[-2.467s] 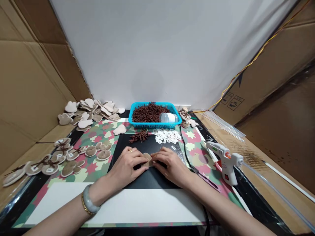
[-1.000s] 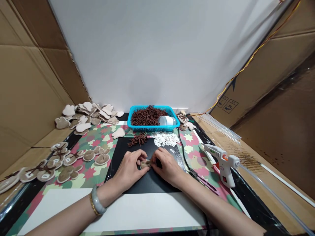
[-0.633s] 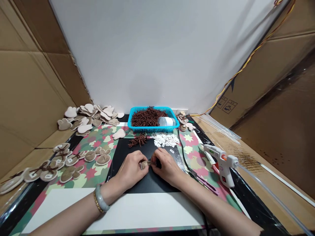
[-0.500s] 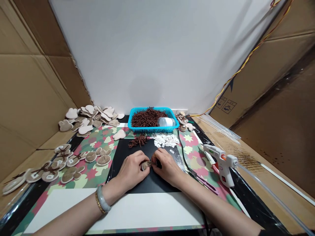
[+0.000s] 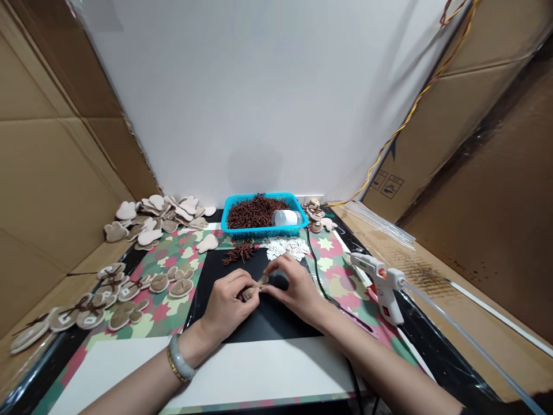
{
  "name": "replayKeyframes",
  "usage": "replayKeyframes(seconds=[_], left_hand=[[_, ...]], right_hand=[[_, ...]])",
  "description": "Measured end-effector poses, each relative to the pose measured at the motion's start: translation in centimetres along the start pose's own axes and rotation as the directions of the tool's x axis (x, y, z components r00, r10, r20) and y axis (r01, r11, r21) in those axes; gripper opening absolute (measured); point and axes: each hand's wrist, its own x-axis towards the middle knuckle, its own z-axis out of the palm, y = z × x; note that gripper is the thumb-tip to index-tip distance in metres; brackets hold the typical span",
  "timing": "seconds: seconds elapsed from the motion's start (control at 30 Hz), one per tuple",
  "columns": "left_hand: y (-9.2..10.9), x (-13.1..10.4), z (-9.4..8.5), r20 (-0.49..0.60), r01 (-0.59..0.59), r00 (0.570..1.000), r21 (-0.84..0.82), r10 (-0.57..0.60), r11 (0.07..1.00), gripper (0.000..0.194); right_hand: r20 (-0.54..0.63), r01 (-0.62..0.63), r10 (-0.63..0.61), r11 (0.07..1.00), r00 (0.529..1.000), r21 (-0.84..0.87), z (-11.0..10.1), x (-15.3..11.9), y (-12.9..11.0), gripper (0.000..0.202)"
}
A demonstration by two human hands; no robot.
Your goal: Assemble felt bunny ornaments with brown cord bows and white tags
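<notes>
My left hand is closed round a small brown plush piece, and most of it is hidden by my fingers. My right hand pinches a narrow end of the same piece between thumb and forefinger. Both hands work above a black mat. Beyond them lie a small heap of brown cord bows and a pile of white labels. To the left rest plush rabbit-head patches, some with bows and labels on them.
A blue basket holds brown bows and a clear jar. A white glue gun and pink-handled tool lie right. Several rabbit-shaped pieces are heaped at the back left. Cardboard walls flank the table.
The fingers of my right hand have spread a little and shifted their pinch on the plush piece. My left hand keeps its hold. The whole view has shifted slightly.
</notes>
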Motion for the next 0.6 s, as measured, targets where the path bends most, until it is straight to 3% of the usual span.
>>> replayKeyframes(seconds=[0.07,0.13,0.2,0.23,0.3,0.37,0.47,0.6], left_hand=[[0.7,0.3,-0.5,-0.083,-0.034,0.996,-0.006,0.034,0.999,0.011],[1.5,0.7,-0.9,-0.151,-0.078,0.986,-0.015,0.074,0.997,0.011],[2.2,1.1,-1.2,-0.196,-0.111,0.975,-0.021,0.105,0.994,0.011],[2.5,1.3,-1.3,-0.213,-0.121,0.970,-0.020,0.114,0.992,0.012],[3.1,1.5,-1.3,-0.239,-0.130,0.963,-0.014,0.123,0.991,0.012],[3.6,1.7,-1.2,-0.257,-0.134,0.958,-0.008,0.128,0.991,0.012],[3.9,2.1,-0.9,-0.266,-0.134,0.956,-0.022,0.123,0.991,0.010],[3.8,3.1,-0.4,-0.258,-0.096,0.963,-0.073,0.075,0.993,0.008]], right_hand=[[-0.188,-0.133,0.158,0.981,0.969,0.138,-1.3,0.2,0.1,0.031],[-0.326,-0.281,0.394,0.896,0.859,0.344,-2.3,0.8,1.0,0.045],[-0.293,-0.351,0.601,0.724,0.744,0.594,-2.8,1.9,2.2,0.054],[-0.227,-0.353,0.662,0.621,0.714,0.700,-2.9,2.5,2.8,0.054],[-0.084,-0.357,0.703,0.456,0.706,0.815,-2.8,3.7,3.6,0.044],[0.015,-0.379,0.691,0.378,0.723,0.845,-2.5,4.5,3.8,0.034],[0.086,-0.405,0.670,0.336,0.737,0.850,-1.9,4.1,3.1,0.027],[0.090,-0.414,0.665,0.348,0.741,0.841,-1.4,1.6,1.9,0.028]])
